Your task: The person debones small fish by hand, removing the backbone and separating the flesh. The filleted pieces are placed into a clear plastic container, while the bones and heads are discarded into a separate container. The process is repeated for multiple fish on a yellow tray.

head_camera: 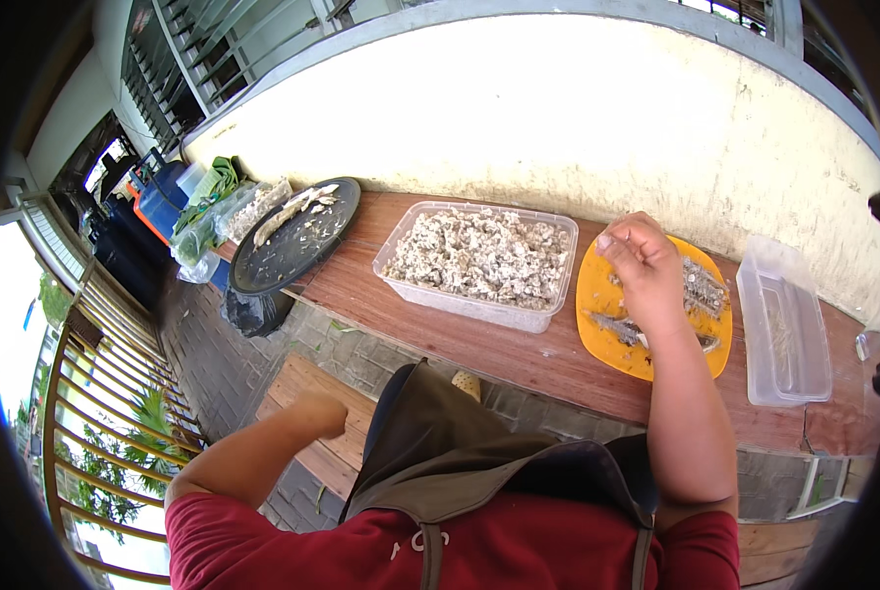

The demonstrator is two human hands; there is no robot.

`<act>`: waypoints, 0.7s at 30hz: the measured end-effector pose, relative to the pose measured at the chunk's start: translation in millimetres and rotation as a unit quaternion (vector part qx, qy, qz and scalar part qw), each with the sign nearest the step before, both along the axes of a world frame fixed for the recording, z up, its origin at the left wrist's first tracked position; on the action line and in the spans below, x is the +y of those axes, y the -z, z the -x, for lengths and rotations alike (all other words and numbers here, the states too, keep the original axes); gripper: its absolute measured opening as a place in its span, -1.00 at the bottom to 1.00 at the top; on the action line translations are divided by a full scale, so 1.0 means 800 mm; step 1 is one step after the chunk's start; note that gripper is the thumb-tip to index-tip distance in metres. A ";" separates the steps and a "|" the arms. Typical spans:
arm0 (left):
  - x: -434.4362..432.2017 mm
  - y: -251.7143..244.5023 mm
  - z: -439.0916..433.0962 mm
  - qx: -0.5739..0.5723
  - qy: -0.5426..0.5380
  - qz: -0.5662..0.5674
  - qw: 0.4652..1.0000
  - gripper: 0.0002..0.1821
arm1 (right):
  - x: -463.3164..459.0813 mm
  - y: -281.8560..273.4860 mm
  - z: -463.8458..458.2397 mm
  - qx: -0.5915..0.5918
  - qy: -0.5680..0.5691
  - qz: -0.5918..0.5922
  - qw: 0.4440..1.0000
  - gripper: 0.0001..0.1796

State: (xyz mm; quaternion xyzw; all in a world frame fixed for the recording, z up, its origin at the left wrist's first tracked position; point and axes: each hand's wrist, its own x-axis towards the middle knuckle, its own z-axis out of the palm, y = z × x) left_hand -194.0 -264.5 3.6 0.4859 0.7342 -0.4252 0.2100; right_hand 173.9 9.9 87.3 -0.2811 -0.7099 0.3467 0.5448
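My right hand (639,269) hovers over a yellow-orange plate (595,339), its fingers curled toward the thumb. Something pale shows at the thumb tip; whether it is a nail or a scrap is unclear. On that plate lie fish skeletons (702,287) with bits of flesh, partly hidden by my wrist. My left hand (318,415), slightly blurred, is curled into a loose fist above the wooden bench, with nothing visible in it. Between the hands, on the table, stands a clear plastic tub (477,317) heaped with flaked, greyish-white fish meat (484,254).
A black round tray (292,258) with a strip of pale fish (289,214) overhangs the wooden table (425,332) at left. Plastic bags (197,232) and a blue gas cylinder (163,192) stand beyond it. At right lies an empty translucent container (783,332). A wall (499,110) runs behind.
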 end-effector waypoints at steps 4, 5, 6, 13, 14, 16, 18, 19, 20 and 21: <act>-0.071 0.112 -0.026 -0.023 0.034 0.175 0.984 -0.58 | 0.004 0.005 0.003 -0.011 0.003 0.004 1.000 -0.82; -0.075 0.123 -0.030 -0.054 0.041 0.124 0.990 -0.58 | 0.005 0.006 0.003 -0.017 0.004 0.011 1.000 -0.82; -0.076 0.127 -0.034 -0.093 0.042 0.074 0.992 -0.57 | 0.006 0.006 0.003 -0.011 0.004 0.005 1.000 -0.82; -0.032 0.112 -0.015 -0.522 0.130 -0.110 0.836 -0.50 | 0.004 0.006 0.003 -0.019 -0.004 0.006 1.000 -0.83; -0.028 0.122 -0.018 -0.564 0.126 -0.165 0.799 -0.49 | 0.003 0.006 0.005 -0.021 -0.006 0.003 1.000 -0.84; -0.016 0.149 -0.027 -0.571 0.138 -0.224 0.778 -0.47 | 0.000 0.007 0.006 -0.019 -0.010 0.019 1.000 -0.83; 0.003 0.178 -0.037 -0.479 0.184 -0.242 0.824 -0.47 | 0.000 0.008 0.006 -0.029 -0.008 0.025 0.999 -0.83; 0.016 0.193 -0.045 -0.388 0.241 -0.244 0.856 -0.48 | 0.001 0.009 0.006 -0.038 -0.003 0.021 0.999 -0.83; 0.038 0.210 -0.059 -0.378 0.283 -0.250 0.845 -0.49 | 0.002 0.009 0.007 -0.047 0.002 0.014 0.999 -0.83; 0.058 0.221 -0.070 -0.346 0.352 -0.255 0.832 -0.50 | 0.002 0.010 0.006 -0.051 -0.001 0.023 0.998 -0.82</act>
